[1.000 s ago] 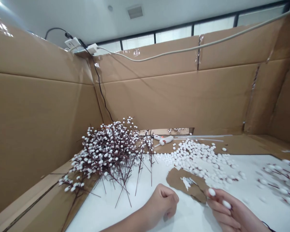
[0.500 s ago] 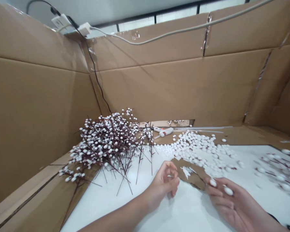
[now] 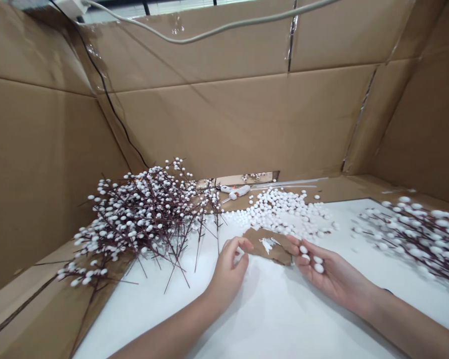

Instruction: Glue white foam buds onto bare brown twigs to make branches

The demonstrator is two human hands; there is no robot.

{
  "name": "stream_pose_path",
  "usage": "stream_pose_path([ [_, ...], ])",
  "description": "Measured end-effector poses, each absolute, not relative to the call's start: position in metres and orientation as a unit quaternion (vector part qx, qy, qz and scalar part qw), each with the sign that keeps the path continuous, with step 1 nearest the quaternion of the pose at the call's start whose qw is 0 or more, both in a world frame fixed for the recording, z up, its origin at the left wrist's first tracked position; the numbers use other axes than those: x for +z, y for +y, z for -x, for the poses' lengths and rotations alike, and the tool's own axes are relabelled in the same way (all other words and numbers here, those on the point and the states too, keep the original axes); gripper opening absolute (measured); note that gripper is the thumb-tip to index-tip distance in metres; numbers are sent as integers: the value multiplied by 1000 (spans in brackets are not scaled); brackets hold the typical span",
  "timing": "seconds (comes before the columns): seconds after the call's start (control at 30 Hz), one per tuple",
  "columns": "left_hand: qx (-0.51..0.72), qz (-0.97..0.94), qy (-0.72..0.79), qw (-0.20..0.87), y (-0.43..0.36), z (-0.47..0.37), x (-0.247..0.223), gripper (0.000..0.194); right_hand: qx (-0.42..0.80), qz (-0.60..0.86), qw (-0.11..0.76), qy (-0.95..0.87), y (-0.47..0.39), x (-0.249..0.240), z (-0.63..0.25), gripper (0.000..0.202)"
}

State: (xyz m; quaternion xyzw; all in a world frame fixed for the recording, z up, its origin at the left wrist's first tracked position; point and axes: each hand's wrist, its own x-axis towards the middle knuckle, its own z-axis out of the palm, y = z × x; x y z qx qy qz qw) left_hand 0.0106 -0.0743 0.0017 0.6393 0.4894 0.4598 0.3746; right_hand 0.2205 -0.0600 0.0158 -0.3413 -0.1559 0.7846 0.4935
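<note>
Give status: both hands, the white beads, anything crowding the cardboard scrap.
Left hand open, fingertips at cardboard scrap. Right hand palm up, cupping white beads, fingers touching scrap. Loose bead pile just behind scrap; beaded twig heap left, more twigs right.

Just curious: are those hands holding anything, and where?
The right hand cradles a few small white oval foam beads on its open fingers. The left hand holds nothing visible.

A single head-worn camera looks forward and down from the near edge of the white desk [image 3: 284, 319], close above the left hand [image 3: 228, 269] and right hand [image 3: 327, 271]. It faces the far cardboard wall [image 3: 224, 129]. The desk's far right corner seems to lie just inside the frame. No second view overlaps.
</note>
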Motion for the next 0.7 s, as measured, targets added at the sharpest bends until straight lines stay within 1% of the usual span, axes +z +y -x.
stream_pose_path([
  [0.1,405,-685,522,306,-74,-11,-3,39,755,369,514,-171,-60,16,-221,20],
  [0.2,352,-704,537,304,-75,-12,-8,50,738,374,532,-179,-58,15,-224,11],
  [0.27,333,-705,545,307,-76,-12,-10,52,726,370,550,-184,-55,16,-229,8],
  [0.4,327,-717,537,301,-80,-11,-8,51,711,327,588,-205,-45,19,-243,16],
  [0.5,319,-731,527,292,-83,-10,-5,49,713,292,605,-201,-40,20,-249,10],
  [0.57,300,-753,524,261,-86,-10,-3,47,716,290,606,-190,-39,20,-250,7],
  [0.7,259,-796,516,181,-99,-11,0,38,721,307,594,-181,-43,21,-246,10],
])
